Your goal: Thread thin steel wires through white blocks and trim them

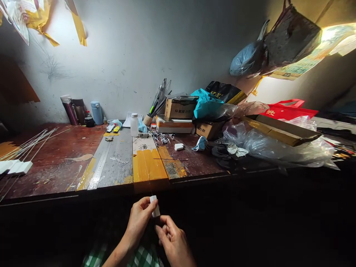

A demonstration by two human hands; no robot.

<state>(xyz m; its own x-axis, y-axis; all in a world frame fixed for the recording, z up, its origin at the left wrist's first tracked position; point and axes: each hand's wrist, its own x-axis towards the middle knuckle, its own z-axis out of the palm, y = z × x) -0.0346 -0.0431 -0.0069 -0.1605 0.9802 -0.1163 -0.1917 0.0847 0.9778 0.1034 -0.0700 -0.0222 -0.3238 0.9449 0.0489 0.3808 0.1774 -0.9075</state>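
My left hand (140,216) is closed around a small white block (155,208), thumb and fingers pinching its sides, just off the bench's front edge. A thin rod or line (148,172) runs from the block's top end over the yellow-taped strip. Just below the block, my right hand (174,237) is closed with thumb and forefinger drawn together. Whatever it pinches is too small and dark to make out. More white blocks (20,167) and a bundle of long thin rods (33,142) lie at the bench's left end. Another white piece (179,147) lies right of centre.
The worn bench (61,167) carries a steel ruler (100,165), a white bottle (134,125), flasks (96,113) and scattered small parts (164,140). Cardboard boxes (178,108), a blue mask (200,144) and plastic bags (267,142) crowd the right. Bags (292,40) hang above.
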